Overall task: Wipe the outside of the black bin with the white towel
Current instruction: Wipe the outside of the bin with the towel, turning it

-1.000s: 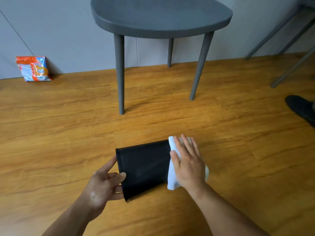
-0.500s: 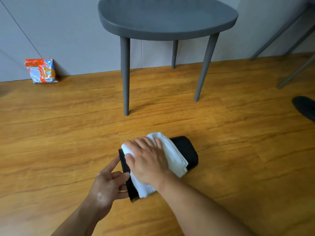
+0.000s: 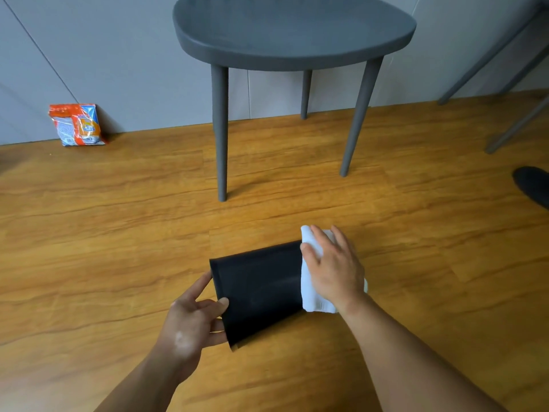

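**user1:** so where's the black bin [image 3: 258, 289] sitting?

**user2:** it's lying on its side on the wooden floor [image 3: 118, 233], roughly mid-floor and toward the near edge, well apart from the far edge where floor meets wall. The open mouth points left, the bottom end points right.

**user1:** and the hands?

**user2:** the left hand [image 3: 193, 319] grips the rim at the mouth, thumb on the outside wall and the other fingers tucked inside. The right hand [image 3: 332, 269] lies flat with fingers straight and spread, pressing the white towel [image 3: 310, 295] onto the bin's bottom end. The towel is bunched under the palm and covers that end, so I can't tell what the base looks like.

**user1:** anything else around?

**user2:** a grey chair [image 3: 291, 31] stands beyond the bin, 3 legs visible, its front left leg nearest. An orange and blue snack packet [image 3: 77, 124] leans against the wall at the floor's far left edge. A black shoe [image 3: 533, 184] pokes in at the right edge, and more grey furniture legs [image 3: 517, 123] stand at the far right corner.
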`<state>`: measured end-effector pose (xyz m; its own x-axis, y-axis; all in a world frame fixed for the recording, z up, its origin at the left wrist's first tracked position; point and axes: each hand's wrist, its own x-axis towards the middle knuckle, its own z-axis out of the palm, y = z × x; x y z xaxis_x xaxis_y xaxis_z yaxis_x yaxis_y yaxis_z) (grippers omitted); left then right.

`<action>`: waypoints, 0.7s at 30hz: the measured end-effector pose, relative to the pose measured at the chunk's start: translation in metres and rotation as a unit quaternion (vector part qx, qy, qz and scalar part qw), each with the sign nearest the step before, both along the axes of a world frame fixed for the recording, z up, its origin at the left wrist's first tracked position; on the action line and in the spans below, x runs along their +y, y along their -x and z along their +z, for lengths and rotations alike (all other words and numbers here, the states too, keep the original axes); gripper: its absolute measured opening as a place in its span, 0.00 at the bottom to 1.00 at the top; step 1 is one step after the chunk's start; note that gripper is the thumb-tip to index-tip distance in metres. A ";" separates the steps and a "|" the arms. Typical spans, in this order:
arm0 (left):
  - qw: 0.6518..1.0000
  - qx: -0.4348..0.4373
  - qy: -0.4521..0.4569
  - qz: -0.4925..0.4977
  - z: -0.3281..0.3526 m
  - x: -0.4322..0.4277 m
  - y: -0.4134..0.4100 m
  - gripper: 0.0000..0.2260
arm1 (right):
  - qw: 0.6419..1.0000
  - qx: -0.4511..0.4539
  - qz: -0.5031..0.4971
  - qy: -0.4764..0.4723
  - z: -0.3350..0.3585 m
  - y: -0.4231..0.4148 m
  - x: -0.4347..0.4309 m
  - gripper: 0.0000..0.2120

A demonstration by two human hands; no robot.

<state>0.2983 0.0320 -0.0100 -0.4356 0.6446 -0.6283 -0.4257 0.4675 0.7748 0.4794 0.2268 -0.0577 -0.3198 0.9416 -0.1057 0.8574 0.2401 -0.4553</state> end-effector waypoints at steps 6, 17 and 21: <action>1.000 -0.002 0.004 -0.005 0.005 0.004 -0.001 0.30 | 0.990 -0.002 0.038 -0.132 -0.013 0.006 -0.054 0.25; 0.999 0.012 0.009 -0.051 0.007 0.003 0.003 0.28 | 0.951 0.005 0.253 -0.178 -0.011 0.019 -0.139 0.30; 0.999 -0.004 0.001 -0.044 0.006 0.004 0.004 0.27 | 0.950 -0.015 0.253 -0.183 -0.013 0.000 -0.112 0.34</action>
<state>0.2939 0.0358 -0.0036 -0.3725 0.6789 -0.6327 -0.3899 0.5042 0.7706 0.4798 0.1152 -0.0702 -0.7427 0.6441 0.1831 0.6015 0.7619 -0.2403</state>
